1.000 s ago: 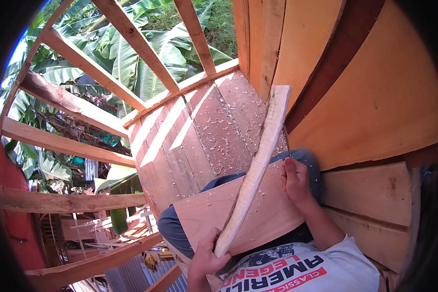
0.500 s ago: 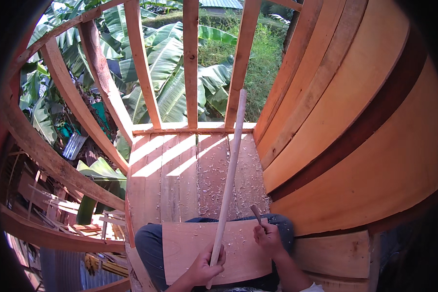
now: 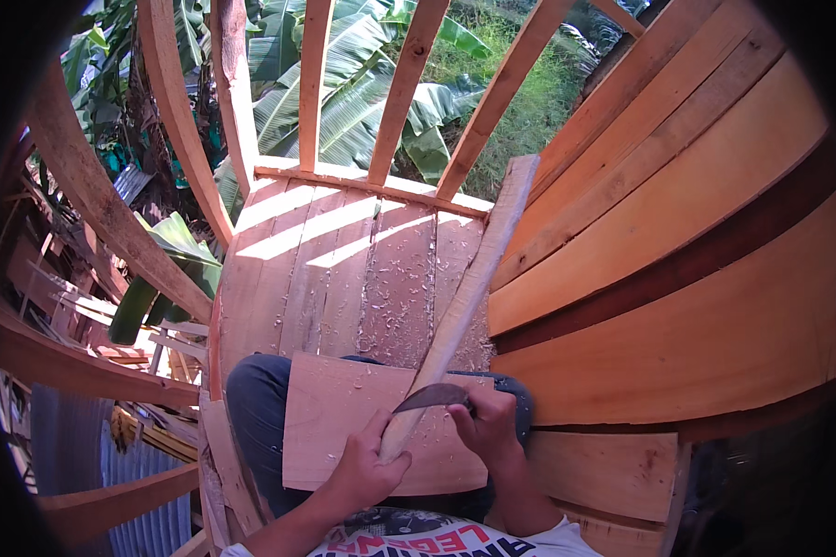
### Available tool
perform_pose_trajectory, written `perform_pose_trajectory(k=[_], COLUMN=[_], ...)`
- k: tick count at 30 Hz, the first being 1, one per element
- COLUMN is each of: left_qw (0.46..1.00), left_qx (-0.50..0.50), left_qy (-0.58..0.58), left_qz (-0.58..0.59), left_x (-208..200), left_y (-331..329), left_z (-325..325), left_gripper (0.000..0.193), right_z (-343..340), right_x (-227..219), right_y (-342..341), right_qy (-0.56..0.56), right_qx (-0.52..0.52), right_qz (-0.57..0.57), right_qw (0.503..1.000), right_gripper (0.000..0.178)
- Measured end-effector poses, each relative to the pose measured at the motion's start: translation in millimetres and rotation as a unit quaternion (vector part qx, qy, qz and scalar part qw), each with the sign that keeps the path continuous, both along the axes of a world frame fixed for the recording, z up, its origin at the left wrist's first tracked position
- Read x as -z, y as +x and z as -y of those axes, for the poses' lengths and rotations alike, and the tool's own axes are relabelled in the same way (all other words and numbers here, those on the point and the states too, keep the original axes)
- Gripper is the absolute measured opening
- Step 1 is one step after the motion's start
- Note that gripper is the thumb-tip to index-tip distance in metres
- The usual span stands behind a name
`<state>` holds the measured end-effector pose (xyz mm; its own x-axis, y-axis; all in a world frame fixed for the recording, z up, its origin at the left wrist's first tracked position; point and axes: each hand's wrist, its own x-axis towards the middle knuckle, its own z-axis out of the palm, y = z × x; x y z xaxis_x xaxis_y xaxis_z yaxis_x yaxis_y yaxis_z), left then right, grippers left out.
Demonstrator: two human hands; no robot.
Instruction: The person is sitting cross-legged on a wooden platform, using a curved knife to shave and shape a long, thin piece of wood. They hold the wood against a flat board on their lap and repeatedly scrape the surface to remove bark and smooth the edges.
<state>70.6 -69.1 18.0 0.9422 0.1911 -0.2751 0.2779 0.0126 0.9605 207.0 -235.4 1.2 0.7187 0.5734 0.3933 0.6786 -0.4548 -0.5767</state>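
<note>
A long pale wooden stick point(image 3: 474, 269) slants from my lap up and away to the right, past the board on my legs. My left hand point(image 3: 367, 467) is wrapped round its near end. In my right hand point(image 3: 490, 425) is a knife with a curved, dark blade point(image 3: 425, 397); the fist hides its handle. The blade lies across the stick a little beyond my left hand, its tip pointing left. Under both hands a flat wooden board point(image 3: 330, 418) rests across my crossed legs, with a few shavings on it.
Wood shavings are scattered over the plank floor point(image 3: 334, 241) ahead. A plank wall point(image 3: 659, 316) rises close on my right. Upright wooden bars point(image 3: 409, 88) stand in front and to the left, with banana leaves point(image 3: 348, 116) behind them.
My right hand has brought the knife leftward onto the stick. The stick has turned to show a broader face and now leans further right. The whole view has shifted.
</note>
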Motion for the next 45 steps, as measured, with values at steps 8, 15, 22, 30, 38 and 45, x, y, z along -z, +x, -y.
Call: perform_pose_trajectory(k=[8, 15, 22, 30, 38, 45], left_qw=[0.993, 0.964, 0.971, 0.964, 0.937, 0.965], left_qx=[0.101, 0.078, 0.045, -0.034, -0.132, -0.092], left_qy=[-0.048, -0.254, -0.212, -0.197, -0.203, -0.127], left_qz=[0.044, 0.024, 0.097, 0.176, 0.252, 0.21], left_x=[5, 2, 4, 18, 29, 40], left_y=[-37, -11, 7, 35, 69, 66], left_z=[17, 14, 15, 42, 68, 79], left_gripper=[0.026, 0.017, 0.02, 0.026, 0.036, 0.038], right_z=[33, 23, 27, 40, 40, 49], right_x=[0, 35, 34, 42, 47, 27], right_y=[28, -16, -16, -13, -29, -11], right_qy=[0.18, 0.184, 0.18, 0.267, 0.412, 0.487], right_qx=[0.104, 0.151, 0.066, 0.065, 0.036, -0.013], right_qz=[-0.142, -0.403, -0.405, -0.496, -0.532, -0.61], right_qw=[0.968, 0.884, 0.894, 0.824, 0.739, 0.625], right_gripper=[0.044, 0.054, 0.058, 0.051, 0.051, 0.023])
